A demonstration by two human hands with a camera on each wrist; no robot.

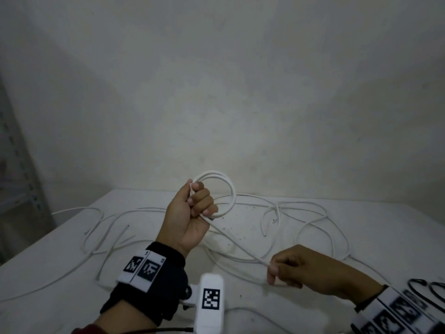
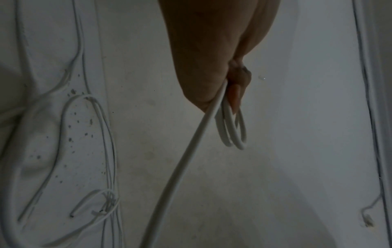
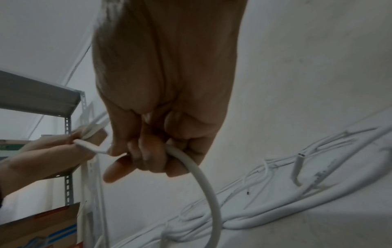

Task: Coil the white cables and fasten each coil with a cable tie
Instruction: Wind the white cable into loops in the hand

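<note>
Left hand [image 1: 190,213] grips the coil [image 1: 222,192] above the table; right hand [image 1: 287,268] apparently pinches its trailing cable [image 1: 237,244].

Loose white cables [image 1: 301,213] sprawl over the speckled white table [image 1: 397,237], black cable ties [image 1: 428,289] nearby.

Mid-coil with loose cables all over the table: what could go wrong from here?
1. The coil is held only by the left hand; with no tie on it, a slack grip could let the loops spring open.
2. The strand running to the right hand crosses the loose cables and could snag them.
</note>
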